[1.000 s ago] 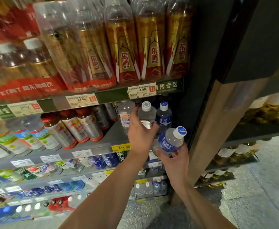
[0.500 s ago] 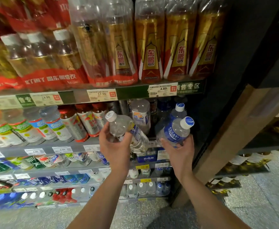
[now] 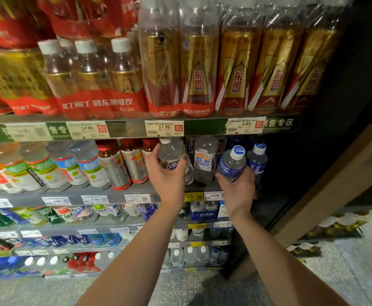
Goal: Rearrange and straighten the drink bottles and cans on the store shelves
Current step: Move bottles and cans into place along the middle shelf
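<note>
Bottles in both hands at a store's drink shelf (image 3: pixel 123 194): the left hand (image 3: pixel 166 176) has its grip curled round a clear bottle (image 3: pixel 170 154) held upright at the second shelf, while the right hand (image 3: pixel 235 187) grips a blue-labelled bottle (image 3: pixel 231 165), tilted, beside a standing blue bottle (image 3: pixel 256 161).

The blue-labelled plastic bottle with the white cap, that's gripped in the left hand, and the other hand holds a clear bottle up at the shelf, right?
Not quite. The head view shows the blue-labelled plastic bottle with the white cap in the right hand, not the left. The left hand grips the clear bottle up at the shelf, as you said.
</note>
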